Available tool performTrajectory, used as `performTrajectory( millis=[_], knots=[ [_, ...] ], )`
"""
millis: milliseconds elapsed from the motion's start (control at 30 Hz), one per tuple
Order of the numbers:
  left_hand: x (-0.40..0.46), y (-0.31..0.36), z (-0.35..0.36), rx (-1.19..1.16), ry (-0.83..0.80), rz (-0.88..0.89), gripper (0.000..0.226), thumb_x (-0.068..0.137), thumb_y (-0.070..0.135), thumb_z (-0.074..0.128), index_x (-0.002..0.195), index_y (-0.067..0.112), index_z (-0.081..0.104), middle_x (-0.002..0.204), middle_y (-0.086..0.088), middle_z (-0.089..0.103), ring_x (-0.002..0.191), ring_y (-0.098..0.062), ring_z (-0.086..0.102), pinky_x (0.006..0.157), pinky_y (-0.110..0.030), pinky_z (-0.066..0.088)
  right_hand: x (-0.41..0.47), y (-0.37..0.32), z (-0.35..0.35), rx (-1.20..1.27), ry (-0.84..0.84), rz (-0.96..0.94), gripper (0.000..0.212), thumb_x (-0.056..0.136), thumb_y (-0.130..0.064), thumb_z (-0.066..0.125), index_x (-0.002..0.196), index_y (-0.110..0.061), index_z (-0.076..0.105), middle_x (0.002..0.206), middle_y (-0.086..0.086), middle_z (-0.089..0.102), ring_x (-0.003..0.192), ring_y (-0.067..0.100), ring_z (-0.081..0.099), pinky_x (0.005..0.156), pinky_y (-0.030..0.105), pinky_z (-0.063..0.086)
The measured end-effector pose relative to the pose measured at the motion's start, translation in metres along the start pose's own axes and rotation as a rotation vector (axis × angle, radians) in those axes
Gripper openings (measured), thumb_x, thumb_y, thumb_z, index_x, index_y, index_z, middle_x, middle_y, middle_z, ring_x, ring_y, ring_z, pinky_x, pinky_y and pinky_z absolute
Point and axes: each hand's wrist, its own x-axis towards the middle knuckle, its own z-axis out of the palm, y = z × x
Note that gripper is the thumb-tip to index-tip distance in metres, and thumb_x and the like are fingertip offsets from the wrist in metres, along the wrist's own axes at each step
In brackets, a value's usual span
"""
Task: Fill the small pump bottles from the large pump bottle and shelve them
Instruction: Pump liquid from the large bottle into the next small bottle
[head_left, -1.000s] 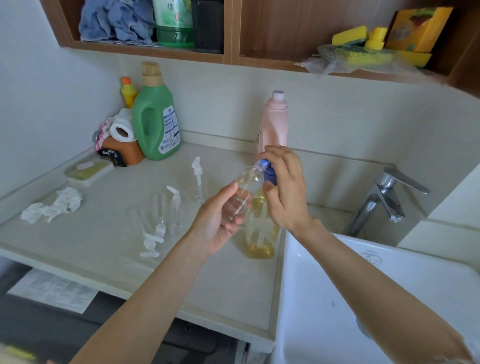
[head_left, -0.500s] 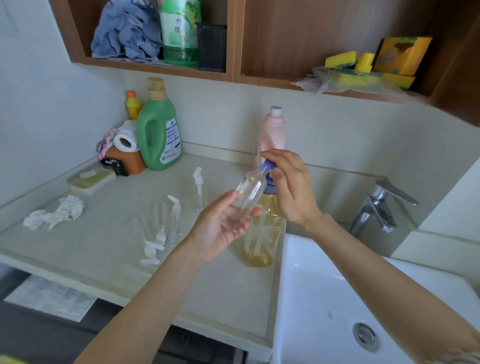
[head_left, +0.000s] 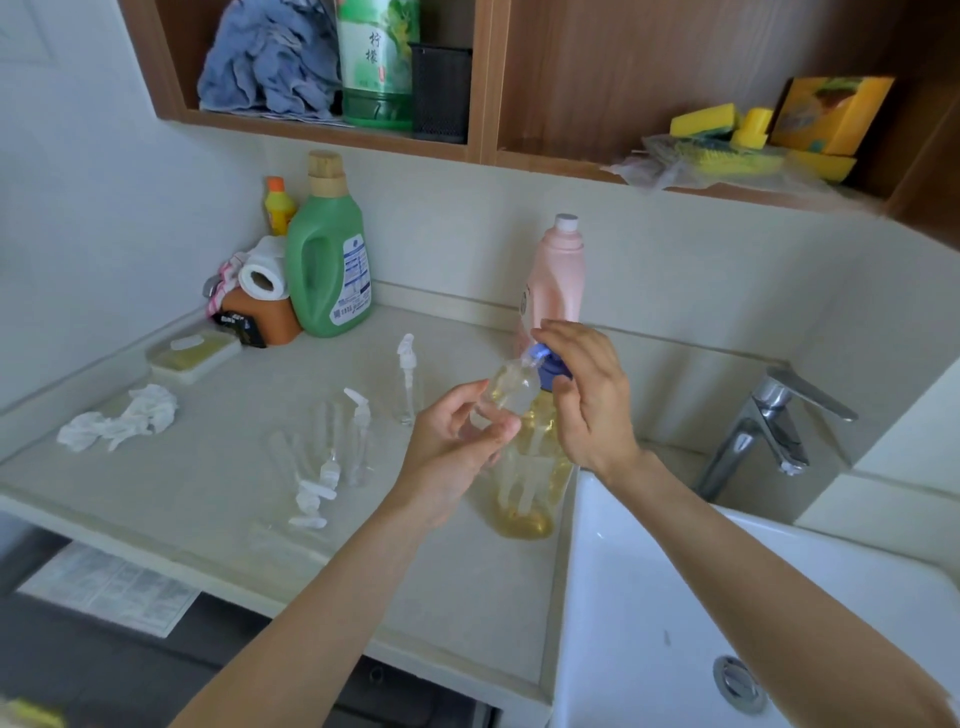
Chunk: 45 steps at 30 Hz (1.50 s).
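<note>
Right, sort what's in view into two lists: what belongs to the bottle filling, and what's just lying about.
Part of the job:
large pump bottle of yellow liquid
small bottle, held by the left hand
right hand on the blue pump
other small pump bottles on the counter

Just lying about:
green jug
pink bottle
paper roll
crumpled tissue
faucet
sponges

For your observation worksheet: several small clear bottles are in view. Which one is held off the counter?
The small clear bottle gripped by the left hand, tilted at the blue pump. The others rest on the counter.
</note>
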Motion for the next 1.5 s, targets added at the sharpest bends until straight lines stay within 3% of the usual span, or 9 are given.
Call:
performTrajectory(
  millis=[167,400,467,500,667,867,1200,1400,1500],
  knots=[
    [-0.005,-0.001,0.0,0.02,0.001,0.029,0.033,0.083,-0.001,0.067,0.099,0.027,0.059,0.068,0.009,0.065,0.051,-0.005,0.05,0.051,-0.016,0.04,-0.004,-0.009,0.002,-0.051,-0.048,0.033,0.046,0.08,-0.014,0.037,0.111,0.002,0.066,0.118,0.014,0.064,0.115,0.026,0.053,0.106,0.019,0.031],
    [-0.016,0.012,-0.008,0.133,-0.025,0.048,0.014,0.08,0.004,0.073,0.085,0.013,0.064,0.069,0.011,0.067,0.056,0.0,0.058,0.059,-0.016,0.037,0.024,-0.024,-0.035,0.018,-0.102,0.131,0.044,0.084,-0.019,0.043,0.122,-0.008,0.063,0.119,-0.006,0.061,0.115,0.014,0.054,0.099,0.009,0.034],
    [-0.021,0.014,-0.011,0.095,-0.022,0.033,0.019,0.068,0.017,0.079,0.082,0.021,0.066,0.073,0.005,0.068,0.1,-0.017,0.04,0.059,-0.02,0.035,0.027,-0.032,-0.037,0.044,-0.014,0.152,0.039,0.084,-0.012,0.05,0.12,-0.01,0.064,0.116,-0.01,0.059,0.112,0.008,0.054,0.098,0.01,0.036],
    [-0.024,0.015,-0.012,0.061,-0.028,0.044,0.026,0.064,0.025,0.078,0.086,0.02,0.065,0.072,0.006,0.064,0.067,-0.001,0.034,0.061,-0.022,0.035,0.029,-0.038,-0.038,0.101,0.019,0.18,0.035,0.085,-0.011,0.051,0.117,-0.012,0.065,0.114,-0.011,0.06,0.109,0.007,0.056,0.097,0.014,0.04],
    [-0.03,0.038,-0.014,-0.313,-0.146,-0.001,0.038,0.07,0.028,0.082,0.099,0.009,0.066,0.095,-0.002,0.069,0.08,-0.021,0.064,0.073,-0.034,0.056,0.048,-0.078,-0.041,0.573,-0.179,0.387,0.015,0.093,-0.008,0.06,0.104,-0.016,0.067,0.094,-0.011,0.068,0.08,0.001,0.065,0.075,0.014,0.046],
    [-0.037,0.059,-0.013,-0.413,-0.301,-0.002,0.068,0.05,0.042,0.092,0.103,0.006,0.067,0.102,-0.008,0.071,0.073,-0.014,0.065,0.065,-0.028,0.054,0.053,-0.093,-0.036,0.754,-0.43,0.322,0.027,0.078,-0.022,0.065,0.105,-0.016,0.066,0.095,-0.008,0.073,0.09,0.004,0.068,0.072,0.015,0.05],
    [-0.046,0.06,-0.027,-0.013,-0.248,0.206,0.032,0.065,0.027,0.074,0.098,0.024,0.073,0.103,-0.002,0.072,0.105,-0.018,0.066,0.094,-0.038,0.051,0.054,-0.109,-0.034,0.882,-0.359,0.323,0.057,0.078,-0.048,0.066,0.122,-0.014,0.054,0.097,-0.005,0.073,0.096,0.012,0.067,0.084,0.023,0.051],
    [-0.053,0.038,-0.033,0.212,-0.004,0.218,0.04,0.065,0.003,0.083,0.102,0.0,0.066,0.081,0.005,0.074,0.078,-0.005,0.069,0.073,-0.018,0.052,0.028,-0.103,-0.027,0.817,-0.347,0.366,0.047,0.084,-0.009,0.069,0.125,-0.019,0.048,0.095,-0.008,0.071,0.095,0.009,0.067,0.086,0.021,0.052],
    [-0.059,0.023,-0.039,0.334,-0.007,0.173,0.036,0.061,0.005,0.086,0.092,0.014,0.07,0.084,0.008,0.075,0.083,-0.008,0.071,0.077,-0.019,0.053,0.007,-0.097,-0.014,0.732,-0.387,0.387,0.049,0.083,0.002,0.069,0.118,-0.027,0.052,0.089,-0.012,0.07,0.09,0.009,0.067,0.087,0.022,0.052]
  ],
)
